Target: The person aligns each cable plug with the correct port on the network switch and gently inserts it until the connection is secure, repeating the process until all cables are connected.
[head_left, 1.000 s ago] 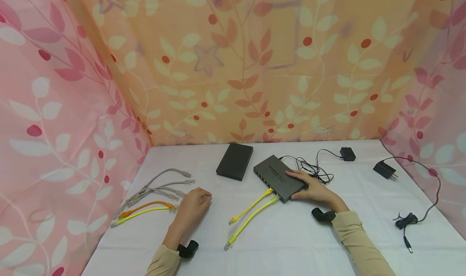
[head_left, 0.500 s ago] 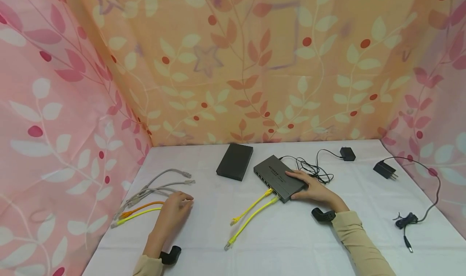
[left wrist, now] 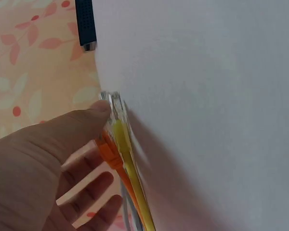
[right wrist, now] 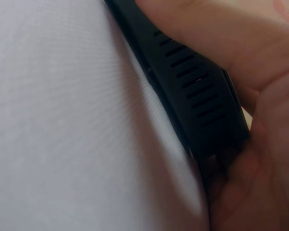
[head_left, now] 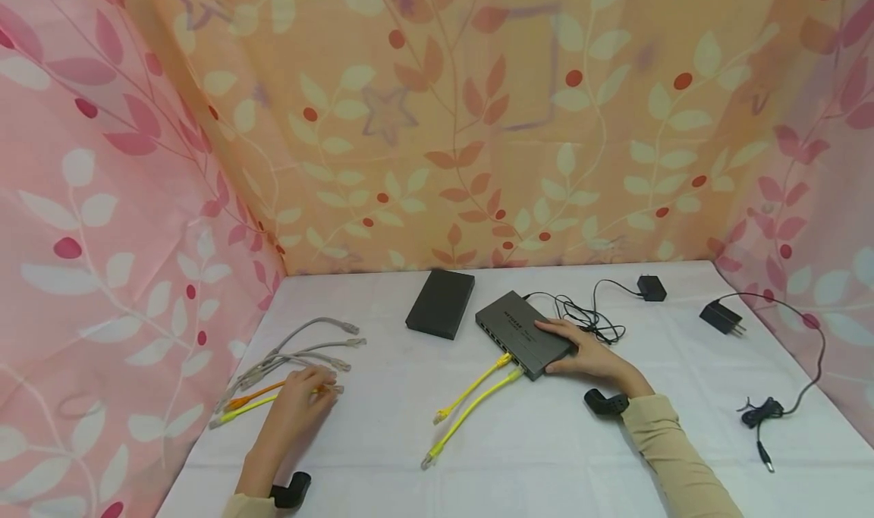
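Note:
At the left of the head view, my left hand (head_left: 300, 400) is over the orange network cable (head_left: 256, 393) and the yellow-green network cable (head_left: 246, 412). The left wrist view shows its thumb (left wrist: 86, 120) on the clear plug of the orange cable, pinching it, beside the yellow plug (left wrist: 119, 131); the other fingers spread behind. My right hand (head_left: 590, 355) grips the right end of a dark Netgear network switch (head_left: 515, 328), thumb along its vented side (right wrist: 192, 86). Two yellow cables (head_left: 471, 397) (head_left: 474, 423) run from the switch's front ports, their free plugs on the table.
Several grey network cables (head_left: 293, 351) lie bundled at the left. A flat black box (head_left: 440, 303) sits behind, left of the switch. A black power adapter (head_left: 652, 288) joins the switch by a tangled cord (head_left: 590, 321). Another adapter (head_left: 721, 318) with its cord lies at the far right.
My left hand has moved left and toward me, from beside the cable ends onto the orange and yellow-green plugs. My right hand and the switch stay in place.

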The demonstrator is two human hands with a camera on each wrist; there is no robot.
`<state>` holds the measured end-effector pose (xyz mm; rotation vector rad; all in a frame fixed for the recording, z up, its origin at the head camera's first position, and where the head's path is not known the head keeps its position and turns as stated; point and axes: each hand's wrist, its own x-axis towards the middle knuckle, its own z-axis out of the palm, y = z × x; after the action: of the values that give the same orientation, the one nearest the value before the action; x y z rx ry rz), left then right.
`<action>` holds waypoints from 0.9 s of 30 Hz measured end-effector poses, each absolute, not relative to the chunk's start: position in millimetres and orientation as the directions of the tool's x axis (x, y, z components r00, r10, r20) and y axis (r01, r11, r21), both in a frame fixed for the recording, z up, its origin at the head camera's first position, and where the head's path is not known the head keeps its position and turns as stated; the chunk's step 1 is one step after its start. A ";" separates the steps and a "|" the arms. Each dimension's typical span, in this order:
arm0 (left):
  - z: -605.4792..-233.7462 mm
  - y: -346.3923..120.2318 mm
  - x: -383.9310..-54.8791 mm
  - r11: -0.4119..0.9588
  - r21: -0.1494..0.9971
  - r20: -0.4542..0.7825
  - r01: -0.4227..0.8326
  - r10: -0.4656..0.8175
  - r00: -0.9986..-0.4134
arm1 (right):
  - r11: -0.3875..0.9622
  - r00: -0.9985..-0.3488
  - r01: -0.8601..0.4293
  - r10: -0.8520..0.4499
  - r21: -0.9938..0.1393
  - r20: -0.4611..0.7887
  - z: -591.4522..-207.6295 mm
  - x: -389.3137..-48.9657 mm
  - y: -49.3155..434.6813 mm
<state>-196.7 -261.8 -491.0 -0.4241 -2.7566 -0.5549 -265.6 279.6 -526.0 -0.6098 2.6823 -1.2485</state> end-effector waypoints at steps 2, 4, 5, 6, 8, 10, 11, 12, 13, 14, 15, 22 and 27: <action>-489.6 -263.9 -195.3 0.890 0.314 0.321 0.330 0.228 -0.919 | 0.574 -0.911 -0.308 -0.408 -0.758 0.061 -525.8 -265.3 279.8; -488.5 -265.8 -194.3 0.897 0.308 0.297 0.316 0.225 -0.928 | 0.572 -0.910 -0.309 -0.409 -0.760 0.062 -525.7 -265.2 280.0; -488.1 -266.7 -193.9 0.899 0.311 0.286 0.310 0.223 -0.932 | 0.572 -0.911 -0.307 -0.407 -0.761 0.062 -525.7 -265.2 280.0; -487.6 -267.4 -193.8 0.898 0.316 0.277 0.307 0.222 -0.935 | 0.571 -0.912 -0.304 -0.406 -0.763 0.060 -525.5 -265.1 279.9; -487.3 -269.2 -193.7 0.899 0.317 0.264 0.301 0.221 -0.939 | 0.571 -0.913 -0.299 -0.404 -0.765 0.055 -525.3 -265.0 279.5; -486.9 -270.8 -193.8 0.903 0.301 0.273 0.306 0.225 -0.935 | 0.571 -0.913 -0.295 -0.404 -0.766 0.051 -525.5 -265.0 279.2; -486.9 -271.8 -194.1 0.907 0.281 0.287 0.312 0.231 -0.930 | 0.571 -0.915 -0.291 -0.401 -0.768 0.049 -525.6 -265.1 279.1; -486.8 -272.5 -194.5 0.912 0.259 0.304 0.319 0.236 -0.923 | 0.571 -0.914 -0.293 -0.402 -0.767 0.050 -525.7 -265.2 279.0; -486.7 -273.3 -194.9 0.915 0.236 0.323 0.327 0.244 -0.914 | 0.570 -0.914 -0.295 -0.403 -0.767 0.052 -526.0 -265.4 279.0; -486.5 -273.9 -195.4 0.916 0.219 0.343 0.335 0.249 -0.906 | 0.569 -0.913 -0.298 -0.405 -0.767 0.054 -526.4 -265.7 279.1; -486.2 -274.3 -195.9 0.917 0.203 0.362 0.343 0.255 -0.897 | 0.568 -0.911 -0.302 -0.407 -0.765 0.058 -526.6 -266.0 279.3; -485.4 -274.5 -200.5 0.906 0.130 0.454 0.402 0.306 -0.836 | 0.566 -0.908 -0.315 -0.413 -0.762 0.068 -526.7 -266.7 280.3; -485.8 -270.9 -204.3 0.893 0.093 0.501 0.440 0.340 -0.796 | 0.562 -0.908 -0.315 -0.413 -0.765 0.070 -526.0 -266.1 280.0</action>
<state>-204.3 -270.9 -485.8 -0.5657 -2.5741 -0.2807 -266.1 280.0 -526.0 -0.6248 2.6717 -1.2718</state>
